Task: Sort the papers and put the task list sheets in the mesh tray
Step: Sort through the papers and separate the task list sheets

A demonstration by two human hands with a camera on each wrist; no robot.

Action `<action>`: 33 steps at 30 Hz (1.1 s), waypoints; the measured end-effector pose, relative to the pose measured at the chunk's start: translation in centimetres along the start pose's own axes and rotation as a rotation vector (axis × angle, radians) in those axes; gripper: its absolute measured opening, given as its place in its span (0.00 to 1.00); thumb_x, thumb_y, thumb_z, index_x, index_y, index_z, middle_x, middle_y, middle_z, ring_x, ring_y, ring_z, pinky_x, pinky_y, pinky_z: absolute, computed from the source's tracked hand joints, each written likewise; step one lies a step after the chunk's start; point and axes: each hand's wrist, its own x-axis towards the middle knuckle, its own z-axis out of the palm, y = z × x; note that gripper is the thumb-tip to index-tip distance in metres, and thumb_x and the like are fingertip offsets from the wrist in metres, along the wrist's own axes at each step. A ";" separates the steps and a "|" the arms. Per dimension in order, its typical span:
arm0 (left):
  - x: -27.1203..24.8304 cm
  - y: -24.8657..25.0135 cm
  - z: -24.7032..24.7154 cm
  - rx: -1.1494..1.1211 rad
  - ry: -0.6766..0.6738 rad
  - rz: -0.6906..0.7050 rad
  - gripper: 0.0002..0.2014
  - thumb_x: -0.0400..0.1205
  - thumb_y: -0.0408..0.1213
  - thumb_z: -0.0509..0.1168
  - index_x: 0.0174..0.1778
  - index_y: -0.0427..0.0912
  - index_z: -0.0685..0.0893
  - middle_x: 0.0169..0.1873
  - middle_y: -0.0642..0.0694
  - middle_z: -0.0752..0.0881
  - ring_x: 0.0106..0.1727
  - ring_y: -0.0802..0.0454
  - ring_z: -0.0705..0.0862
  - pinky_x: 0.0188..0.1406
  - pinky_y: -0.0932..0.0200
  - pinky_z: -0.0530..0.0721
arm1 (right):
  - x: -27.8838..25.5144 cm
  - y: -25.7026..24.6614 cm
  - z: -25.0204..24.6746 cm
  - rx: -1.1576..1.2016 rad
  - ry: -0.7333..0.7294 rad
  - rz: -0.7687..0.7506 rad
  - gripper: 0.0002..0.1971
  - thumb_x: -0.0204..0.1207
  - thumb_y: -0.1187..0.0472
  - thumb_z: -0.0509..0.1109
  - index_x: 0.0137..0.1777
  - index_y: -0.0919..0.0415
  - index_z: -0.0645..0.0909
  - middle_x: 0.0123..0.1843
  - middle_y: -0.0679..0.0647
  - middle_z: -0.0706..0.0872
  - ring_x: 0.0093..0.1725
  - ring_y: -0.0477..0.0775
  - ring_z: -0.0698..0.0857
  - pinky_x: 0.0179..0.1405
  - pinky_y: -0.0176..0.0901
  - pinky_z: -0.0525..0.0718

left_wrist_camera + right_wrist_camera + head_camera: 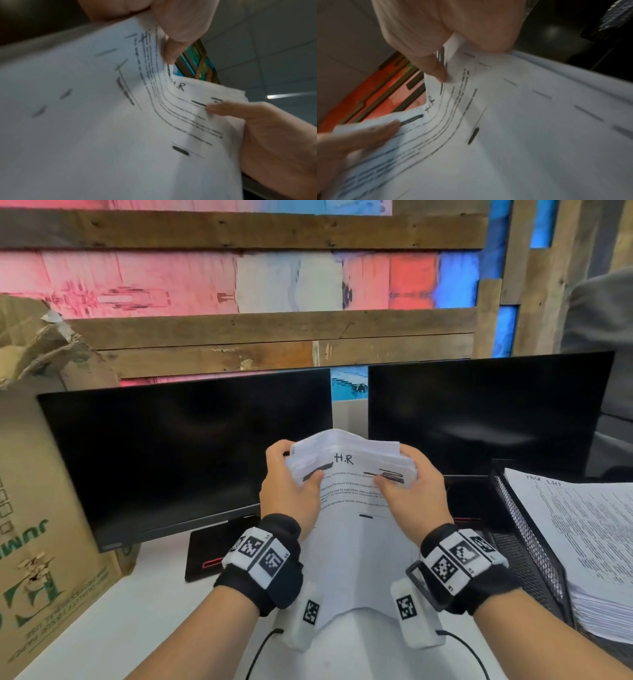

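I read "H.R" handwritten at the top of the front sheet in the stack of papers [352, 470] I hold up between the two dark monitors [191, 453]. Printed lines run below that heading, with several black marker strokes over them; the print itself is too small to read. My left hand [291, 487] grips the stack's left edge, thumb on the front sheet, fingers curled behind. My right hand [411, 491] grips the right edge the same way, thumb pressed beside a black stroke. The sheets bow upward between both hands. On the right, the black mesh tray [527, 529] sits on the white counter [137, 625] and holds a thick pile of sheets [589, 546]; its top sheet's handwritten heading looks like "Task List", though blurred. One cardboard box [41, 508] stands at left, with green print partly reading "JUMI".
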 end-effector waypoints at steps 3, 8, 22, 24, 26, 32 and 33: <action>-0.2 -0.7 -0.8 -0.085 0.038 -0.021 0.36 0.73 0.31 0.76 0.70 0.55 0.62 0.49 0.63 0.74 0.47 0.65 0.78 0.43 0.71 0.77 | -0.3 0.7 -1.4 0.046 -0.027 -0.006 0.29 0.72 0.73 0.73 0.69 0.48 0.74 0.60 0.41 0.81 0.54 0.32 0.83 0.45 0.27 0.85; -0.7 -1.3 -2.0 -0.172 -0.066 -0.124 0.48 0.67 0.32 0.79 0.76 0.56 0.56 0.57 0.55 0.74 0.50 0.61 0.79 0.44 0.68 0.79 | -0.7 1.6 -2.5 0.074 -0.107 0.069 0.34 0.67 0.66 0.75 0.73 0.49 0.70 0.62 0.48 0.82 0.59 0.42 0.84 0.56 0.41 0.85; -0.3 0.2 -1.5 -0.170 0.022 0.053 0.34 0.73 0.29 0.75 0.69 0.56 0.67 0.51 0.64 0.78 0.50 0.68 0.82 0.42 0.73 0.84 | -0.8 -1.4 -0.9 0.141 -0.100 -0.039 0.38 0.72 0.80 0.66 0.78 0.52 0.62 0.61 0.44 0.78 0.53 0.34 0.84 0.42 0.28 0.84; -0.5 -0.4 -2.2 -0.162 -0.008 -0.014 0.42 0.70 0.30 0.78 0.74 0.55 0.62 0.54 0.61 0.77 0.52 0.65 0.82 0.41 0.73 0.81 | -0.6 -0.8 -1.4 0.165 -0.127 0.056 0.42 0.70 0.74 0.68 0.82 0.53 0.57 0.64 0.42 0.76 0.54 0.36 0.83 0.42 0.29 0.83; -0.5 -1.0 -2.6 -0.139 -0.068 -0.055 0.48 0.68 0.30 0.79 0.78 0.56 0.58 0.58 0.58 0.75 0.53 0.64 0.80 0.45 0.74 0.78 | -0.6 -0.4 -1.8 0.134 -0.172 0.094 0.45 0.63 0.64 0.67 0.83 0.50 0.56 0.63 0.38 0.77 0.56 0.36 0.82 0.45 0.28 0.82; -0.3 -2.5 -3.2 -0.180 -0.140 -0.068 0.47 0.66 0.30 0.80 0.76 0.58 0.61 0.59 0.54 0.80 0.56 0.56 0.84 0.46 0.67 0.85 | -0.5 1.1 -2.2 0.137 -0.184 0.128 0.43 0.59 0.64 0.63 0.80 0.52 0.61 0.66 0.50 0.79 0.59 0.43 0.82 0.46 0.32 0.83; -0.4 -2.7 -3.2 -0.176 -0.148 -0.064 0.47 0.66 0.30 0.80 0.75 0.58 0.61 0.57 0.53 0.81 0.56 0.56 0.84 0.44 0.68 0.85 | -0.7 1.4 -2.2 0.140 -0.186 0.135 0.43 0.59 0.64 0.64 0.80 0.52 0.62 0.65 0.52 0.80 0.59 0.46 0.83 0.47 0.35 0.83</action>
